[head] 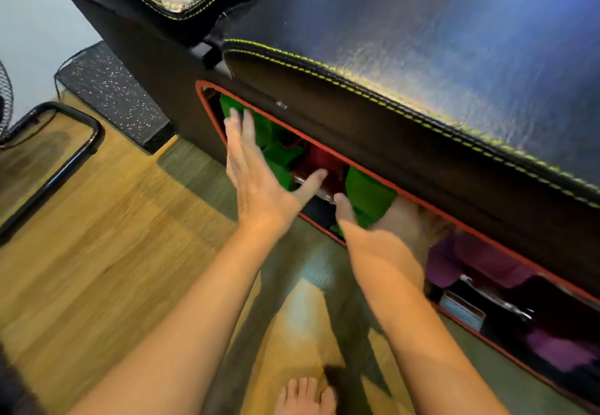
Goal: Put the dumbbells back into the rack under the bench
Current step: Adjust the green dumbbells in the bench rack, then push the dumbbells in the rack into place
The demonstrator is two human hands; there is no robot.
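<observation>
Left hand (259,181) splayed wide, empty — right hand (383,236) blurred, grip unclear — at rack (422,202).

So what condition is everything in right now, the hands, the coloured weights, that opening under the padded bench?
Left hand: open, fingers spread, empty, at the opening.
Right hand: blurred, reaching in by a green weight; grip unclear.
Green dumbbells: inside the rack.
Red dumbbell: inside, behind the green ones.
Purple dumbbells: inside, further right.
Red-rimmed rack opening: uncovered.
Black padded bench with yellow stitching: nothing on it.
</observation>
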